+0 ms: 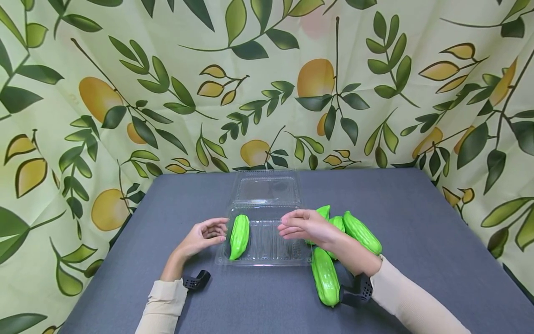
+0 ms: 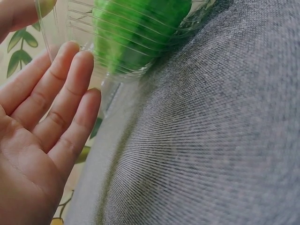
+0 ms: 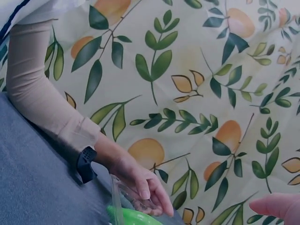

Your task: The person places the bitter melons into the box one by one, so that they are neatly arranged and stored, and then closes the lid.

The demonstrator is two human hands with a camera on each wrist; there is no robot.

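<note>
A clear plastic clamshell box (image 1: 267,263) lies on the table with its lid (image 1: 267,188) folded back. One green bitter melon (image 1: 239,237) lies lengthwise along the left side inside it. My left hand (image 1: 206,236) is at the box's left wall, fingers loosely bent; in the left wrist view the fingertips are close to the clear plastic, and whether they touch it I cannot tell. My right hand (image 1: 306,225) hovers over the box's right side with relaxed fingers and holds nothing. Only a fingertip (image 3: 272,206) of it enters the right wrist view.
Several more bitter melons lie right of the box: one near the front (image 1: 325,277), one farther right (image 1: 362,233), others partly hidden behind my right hand and forearm. A grey cloth covers the table (image 1: 175,195). Leaf-and-fruit patterned fabric (image 1: 271,93) hangs behind and at both sides.
</note>
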